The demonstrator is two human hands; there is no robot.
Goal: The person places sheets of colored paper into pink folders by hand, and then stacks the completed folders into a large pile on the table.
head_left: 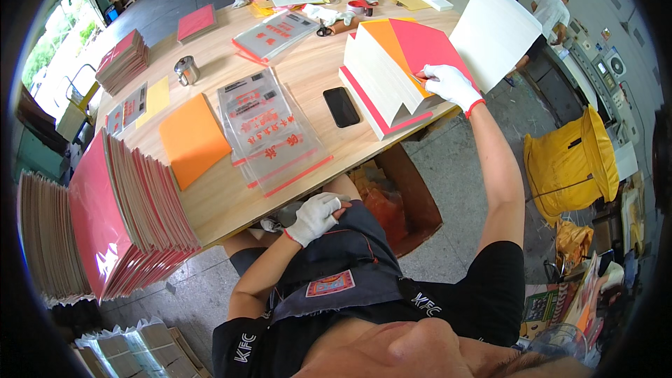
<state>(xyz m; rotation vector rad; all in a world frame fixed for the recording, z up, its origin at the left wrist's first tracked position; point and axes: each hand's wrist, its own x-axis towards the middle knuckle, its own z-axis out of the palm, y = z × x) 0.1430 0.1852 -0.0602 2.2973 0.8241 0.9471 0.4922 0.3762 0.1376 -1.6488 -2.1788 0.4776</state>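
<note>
My right hand (451,87), in a white work glove with bare fingertips, is at the near side of a thick paper stack (378,73). Its fingers are bent and pinch at the edge of a red sheet (427,45) on top. Beside that sheet lies an orange sheet (389,36). White paper (498,31) fans up behind the hand. My left hand (316,218), gloved the same way, rests on my lap with its fingers curled, nothing visible in them. A black phone (341,107) lies left of the stack.
Printed clear plastic sleeves (269,122), an orange folder (194,133) and a metal cup (187,70) lie on the wooden table. Tall stacks of red-covered sheets (94,203) stand at its left end. A brown bin (413,203) sits below the edge. Another person (551,14) works at the far right.
</note>
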